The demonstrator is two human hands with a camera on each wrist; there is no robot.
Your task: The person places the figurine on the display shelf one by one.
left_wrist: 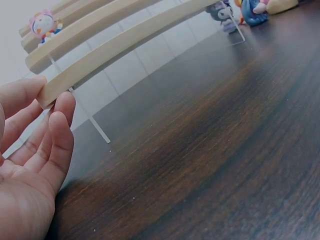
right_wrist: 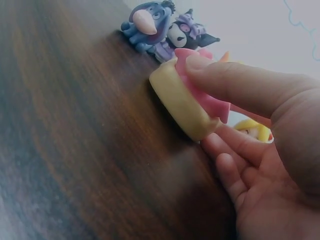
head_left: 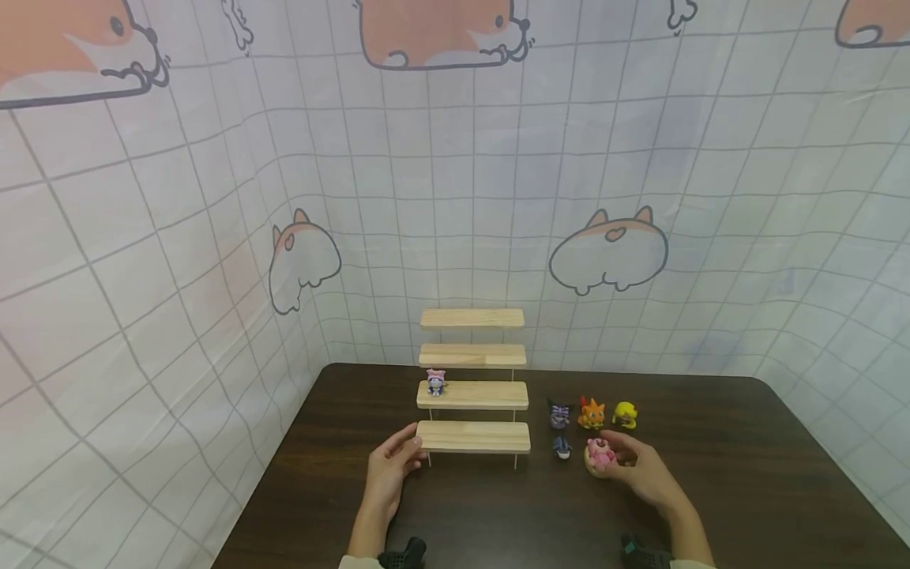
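Note:
My left hand [head_left: 387, 472] pinches the left end of the lowest step of a wooden tiered display stand [head_left: 472, 435], thumb on top and fingertips beneath. In the left wrist view, thin metal legs carry the stand's lowest board [left_wrist: 125, 45]. Over to the right, my right hand [head_left: 643, 468] grips a pink bear figurine [head_left: 600, 453] with a pale yellow base [right_wrist: 177, 97]. The thumb lies across its pink part and the other fingers are at its far side. A small figurine with a pink hat [head_left: 436, 382] stands at the left of the second step from the bottom.
Close by the right hand stand a blue donkey figurine [head_left: 562, 448], a black and purple figurine [head_left: 559, 415], an orange figurine [head_left: 592, 413] and a yellow figurine [head_left: 626, 415]. Dark wooden table [head_left: 313, 490] lies beneath, with a white gridded cloth [head_left: 455, 174] behind it.

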